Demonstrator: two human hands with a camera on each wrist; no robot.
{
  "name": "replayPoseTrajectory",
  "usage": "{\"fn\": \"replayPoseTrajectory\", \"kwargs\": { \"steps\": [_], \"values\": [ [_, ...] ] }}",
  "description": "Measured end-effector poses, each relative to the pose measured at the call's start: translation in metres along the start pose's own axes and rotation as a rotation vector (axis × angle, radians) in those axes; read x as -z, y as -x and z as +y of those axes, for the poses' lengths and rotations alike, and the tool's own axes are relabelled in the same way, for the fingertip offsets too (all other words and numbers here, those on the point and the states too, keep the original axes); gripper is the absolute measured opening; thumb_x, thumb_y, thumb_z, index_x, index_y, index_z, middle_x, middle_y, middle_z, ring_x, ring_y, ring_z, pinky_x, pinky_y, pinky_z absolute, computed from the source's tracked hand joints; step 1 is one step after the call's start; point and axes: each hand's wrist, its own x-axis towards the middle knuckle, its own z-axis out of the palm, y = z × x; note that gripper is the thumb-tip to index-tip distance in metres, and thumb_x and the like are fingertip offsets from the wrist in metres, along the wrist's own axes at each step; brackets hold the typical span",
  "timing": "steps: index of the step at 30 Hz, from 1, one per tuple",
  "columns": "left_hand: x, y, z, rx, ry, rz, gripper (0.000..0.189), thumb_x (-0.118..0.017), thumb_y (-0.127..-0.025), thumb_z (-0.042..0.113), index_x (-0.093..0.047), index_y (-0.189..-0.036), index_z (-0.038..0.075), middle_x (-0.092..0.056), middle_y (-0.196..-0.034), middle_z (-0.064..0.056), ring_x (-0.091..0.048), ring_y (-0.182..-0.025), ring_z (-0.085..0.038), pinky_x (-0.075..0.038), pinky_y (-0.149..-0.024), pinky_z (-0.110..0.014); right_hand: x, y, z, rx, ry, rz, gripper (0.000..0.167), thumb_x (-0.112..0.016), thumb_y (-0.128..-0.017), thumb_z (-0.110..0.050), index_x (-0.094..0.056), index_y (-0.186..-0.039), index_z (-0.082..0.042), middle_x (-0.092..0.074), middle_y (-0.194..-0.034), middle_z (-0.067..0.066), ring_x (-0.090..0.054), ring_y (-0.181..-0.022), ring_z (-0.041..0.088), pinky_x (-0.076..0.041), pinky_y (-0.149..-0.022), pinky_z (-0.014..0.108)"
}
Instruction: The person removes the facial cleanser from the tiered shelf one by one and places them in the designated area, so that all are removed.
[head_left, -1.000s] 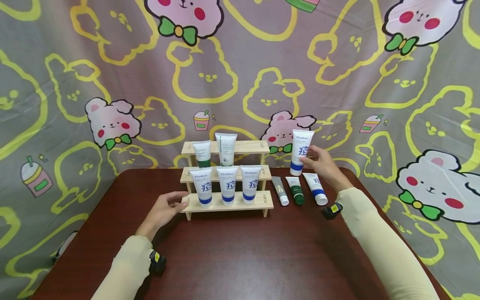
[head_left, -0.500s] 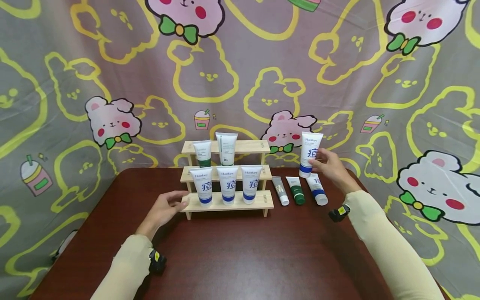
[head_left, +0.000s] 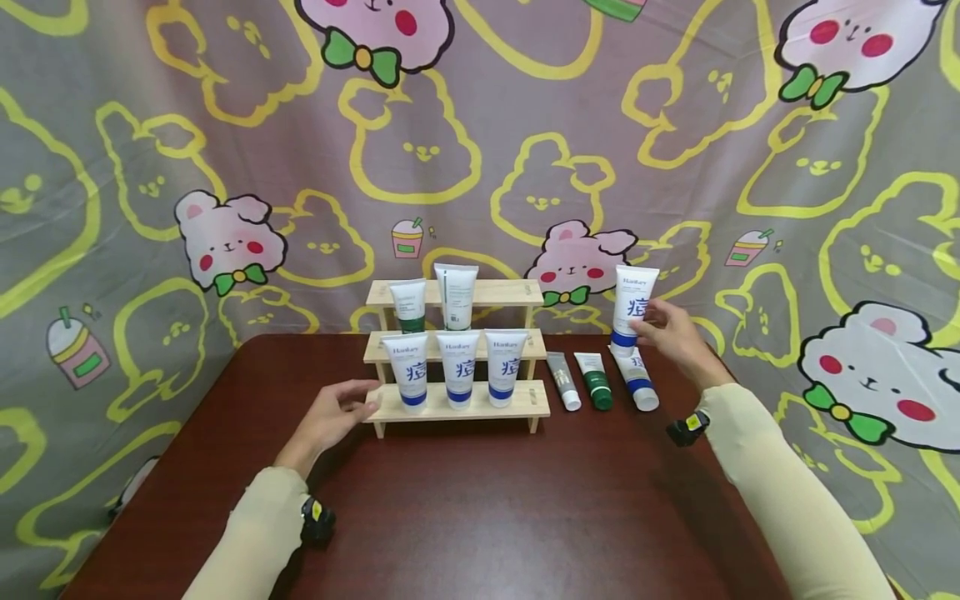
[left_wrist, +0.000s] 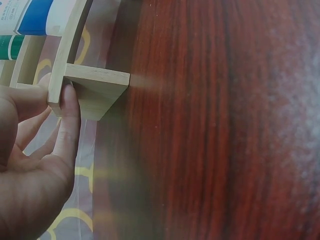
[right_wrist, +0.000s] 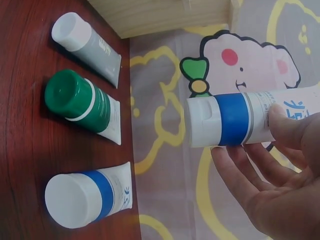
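Observation:
My right hand (head_left: 678, 340) holds a white squeeze tube (head_left: 633, 308) with a blue band, upright with its cap down, above the table. In the right wrist view the thumb lies across the tube's front (right_wrist: 235, 119) and the fingers are behind it. A similar blue-banded tube (head_left: 639, 385) lies just below it. My left hand (head_left: 330, 417) pinches the left end of the lowest board of a three-step wooden display stand (head_left: 536, 400); thumb and finger straddle the board's end (left_wrist: 59, 92) in the left wrist view.
Three blue-banded tubes (head_left: 459, 371) stand in a row on the lowest step. Behind them are a white-and-green tube (head_left: 408, 307) and a taller white tube (head_left: 456, 296). A grey tube (head_left: 564, 382) and a green-capped tube (head_left: 594, 382) lie right of the stand. Patterned cloth (head_left: 450, 167) hangs behind the table (head_left: 480, 517).
My right hand has carried the upright tube to the right, from above the green-capped tube to above the lying blue-banded tube. The left hand stays at the stand's end.

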Motion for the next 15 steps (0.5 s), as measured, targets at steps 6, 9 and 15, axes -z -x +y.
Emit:
{"fn": "replayPoseTrajectory", "kwargs": {
  "steps": [6, 9, 15],
  "values": [
    [0.001, -0.002, 0.0, 0.004, 0.005, -0.001, 0.044, -0.07, -0.099, 0.016, -0.062, -0.141, 0.009, -0.059, -0.148, -0.019, -0.068, -0.116, -0.031, -0.058, -0.095, -0.04, 0.006, 0.001, 0.005, 0.013, -0.005, 0.011, 0.054, -0.056, -0.106, -0.017, -0.039, -0.151, 0.009, -0.052, -0.142, 0.036, -0.06, -0.112, 0.022, -0.058, -0.081, 0.015],
    [0.001, -0.002, 0.0, 0.002, 0.01, 0.0, 0.043, -0.07, -0.099, 0.016, -0.062, -0.141, 0.008, -0.059, -0.148, -0.019, -0.068, -0.116, -0.031, -0.058, -0.095, -0.04, 0.009, 0.001, 0.009, 0.017, 0.008, 0.023, 0.054, -0.057, -0.106, -0.017, -0.041, -0.149, 0.01, -0.052, -0.141, 0.037, -0.061, -0.106, 0.014, -0.056, -0.077, 0.012],
    [0.001, -0.002, -0.001, -0.005, 0.013, -0.001, 0.043, -0.07, -0.099, 0.015, -0.062, -0.14, 0.007, -0.059, -0.147, -0.02, -0.068, -0.115, -0.031, -0.058, -0.094, -0.038, 0.015, 0.003, 0.019, 0.022, 0.011, 0.028, 0.051, -0.056, -0.107, -0.016, -0.043, -0.145, 0.013, -0.052, -0.14, 0.04, -0.057, -0.094, -0.004, -0.058, -0.079, 0.017]
  ]
}}
